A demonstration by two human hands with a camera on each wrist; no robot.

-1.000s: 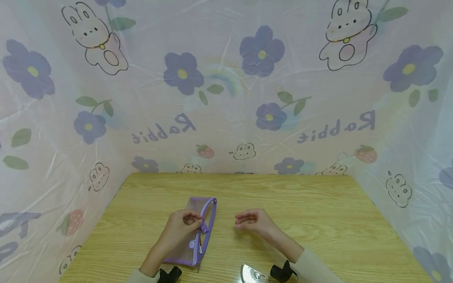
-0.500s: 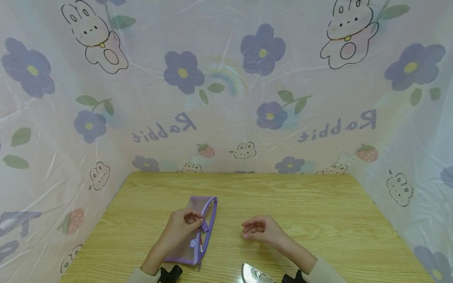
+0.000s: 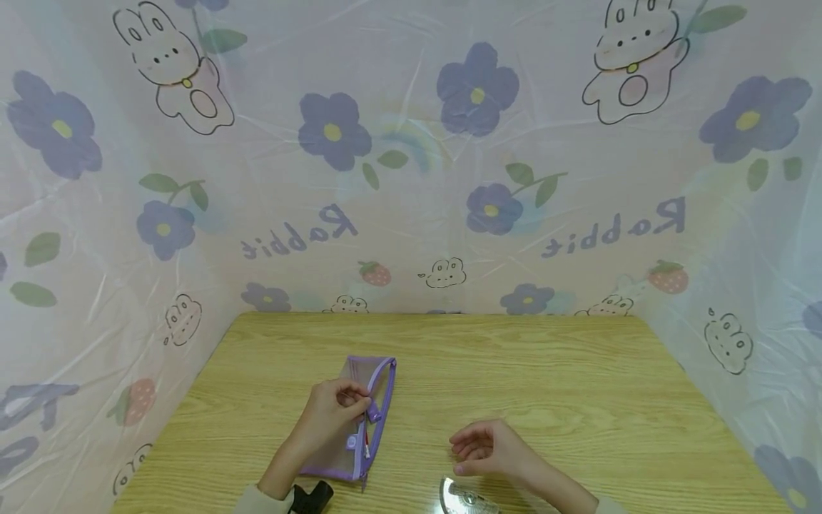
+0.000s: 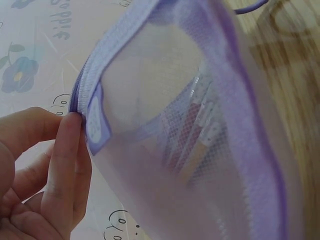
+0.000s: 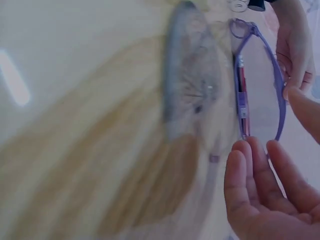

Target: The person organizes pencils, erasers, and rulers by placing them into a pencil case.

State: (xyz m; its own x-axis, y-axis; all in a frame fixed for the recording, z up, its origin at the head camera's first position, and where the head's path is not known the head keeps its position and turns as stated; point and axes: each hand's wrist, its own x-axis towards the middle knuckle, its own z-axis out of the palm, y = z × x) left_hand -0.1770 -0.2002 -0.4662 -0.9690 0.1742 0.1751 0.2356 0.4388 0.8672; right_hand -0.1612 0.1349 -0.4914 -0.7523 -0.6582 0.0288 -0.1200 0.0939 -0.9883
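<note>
A purple-trimmed mesh pencil case [image 3: 332, 457] lies on the table with its zipper mouth open. My left hand [image 3: 327, 414] pinches the zipper edge of that mouth between thumb and fingers, beside a small purple tab [image 4: 98, 125]. Through the mesh in the left wrist view, several pencils [image 4: 192, 135] show inside. My right hand [image 3: 497, 450] holds nothing and hovers with loosely bent fingers, right of the case. Just below it in the head view lies a clear protractor [image 3: 464, 501], partly cut off by the frame's lower edge; it looks blurred in the right wrist view.
The wood-grain table [image 3: 565, 385] is enclosed at the back and sides by a printed curtain [image 3: 411, 164] with rabbits and flowers. A black wrist mount [image 3: 311, 497] sits at the left sleeve.
My right hand has moved away from the pencil case, rightward and toward the near edge, over by the protractor. The left hand keeps its pinch on the case's edge.
</note>
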